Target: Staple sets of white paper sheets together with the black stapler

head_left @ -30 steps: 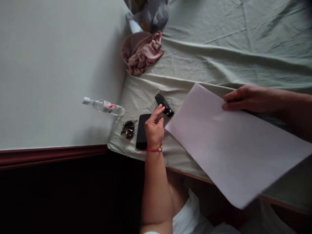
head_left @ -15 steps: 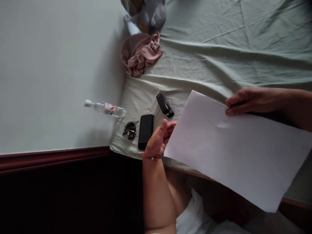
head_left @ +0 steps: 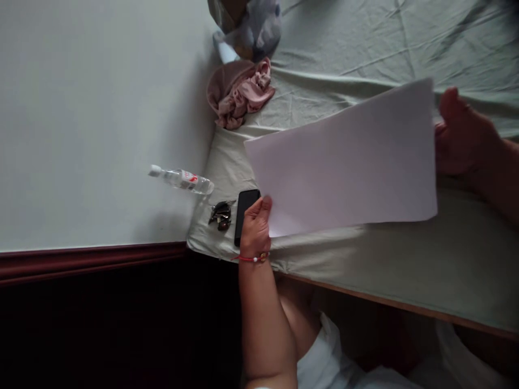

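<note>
White rectangular paper (head_left: 348,162) extended rightward from the left hand (head_left: 256,224) pinching its short edge, long axis spanning the pale-green fabric sheet (head_left: 405,265) toward the right hand (head_left: 466,135), loosely spread, thumb raised, at the opposite edge.

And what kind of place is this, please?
Probably a bedroom, though not certain: a wrinkled green sheet is spread wide, as on a bed, beside a plain wall, with a crumpled pink cloth lying on the sheet.
</note>
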`<state>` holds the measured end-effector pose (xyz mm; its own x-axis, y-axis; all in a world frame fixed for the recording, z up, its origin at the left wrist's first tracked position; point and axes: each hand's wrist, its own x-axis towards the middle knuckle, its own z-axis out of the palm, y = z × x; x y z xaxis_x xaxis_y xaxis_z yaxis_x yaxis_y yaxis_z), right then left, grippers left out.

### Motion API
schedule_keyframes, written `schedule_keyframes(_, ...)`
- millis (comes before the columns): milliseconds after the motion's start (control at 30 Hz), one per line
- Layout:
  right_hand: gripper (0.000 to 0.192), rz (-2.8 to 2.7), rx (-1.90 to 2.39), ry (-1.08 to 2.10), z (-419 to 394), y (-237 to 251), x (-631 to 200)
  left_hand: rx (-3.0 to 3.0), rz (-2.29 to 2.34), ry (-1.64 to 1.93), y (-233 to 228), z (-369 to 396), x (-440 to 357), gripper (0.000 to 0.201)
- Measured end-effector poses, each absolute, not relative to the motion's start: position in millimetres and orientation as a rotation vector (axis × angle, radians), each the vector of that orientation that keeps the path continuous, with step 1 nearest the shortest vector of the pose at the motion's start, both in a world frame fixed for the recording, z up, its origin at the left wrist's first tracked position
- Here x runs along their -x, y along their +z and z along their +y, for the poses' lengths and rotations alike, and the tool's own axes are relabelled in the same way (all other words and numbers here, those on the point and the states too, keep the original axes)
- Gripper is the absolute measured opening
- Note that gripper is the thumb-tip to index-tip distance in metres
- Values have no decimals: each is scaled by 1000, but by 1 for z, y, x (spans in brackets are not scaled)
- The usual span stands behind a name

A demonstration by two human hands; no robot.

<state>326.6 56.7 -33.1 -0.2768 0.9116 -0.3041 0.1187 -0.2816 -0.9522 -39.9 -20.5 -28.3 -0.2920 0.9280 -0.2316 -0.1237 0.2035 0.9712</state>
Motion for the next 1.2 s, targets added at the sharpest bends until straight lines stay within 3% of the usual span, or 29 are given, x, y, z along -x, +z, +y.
schedule_keyframes(100,75,-1096,1225,1780,60,-41,-320,-804,1442,1372,-31,-17,35,40)
schedule_keyframes(267,37,-1107,1328,1597,59,-52,-310,-823,1440,1423,-37,-11,27,42)
schedule_keyframes(367,27,-994,1311,1483,61,-55,-307,-814,1465,1443,-37,-11,25,40)
schedule_keyframes(667,40,-960,1332,1250,64,-56,-304,-807,1500,1360,-29,-8,16,48)
schedule_keyframes(833,26,-1038,1479,1093,60,-52,-302,-763,1548,1348,-34,-5,13,54)
schedule_keyframes(1067,22,-1044,1433,1143,64,-55,-303,-746,1456,1451,-31,-4,12,44)
schedule_keyframes(1200,29,-1050,1451,1181,63,-55,-304,-808,1475,1461,-36,-1,16,43)
